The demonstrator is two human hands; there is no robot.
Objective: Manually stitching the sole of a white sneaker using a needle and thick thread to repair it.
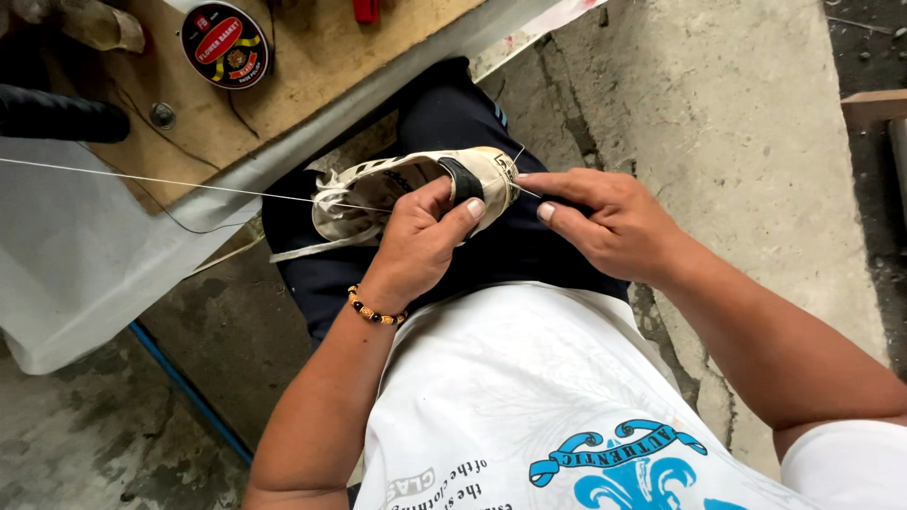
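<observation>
I see my left hand [420, 236] closed around the heel end of a worn white sneaker [416, 184], thumb laid across the dark patch at the heel and the fingers wrapped under the sole, so the shoe is clamped firmly and rests on my dark-trousered thigh [472, 123]. My right hand [605, 217] sits just beside that grip, on the far side of the heel, with thumb and forefinger pinched narrow at the shoe's edge; a thin needle seems to be between them, but it is too small for me to be sure. A taut white thread [161, 181] leaves the shoe near the laces and runs away from the grip, out past my left hand to the edge of view, crossing over a sheet of clear plastic [85, 255]. Beyond the shoe's toe lies a wooden board [312, 57], and on it, well apart from both hands, a round black tin [225, 42] with a red and yellow label. A beaded bracelet [376, 312] circles my left wrist, just behind the grip. Under everything is cracked concrete floor [737, 123], and a blue cable [189, 392] runs along it below the plastic.
</observation>
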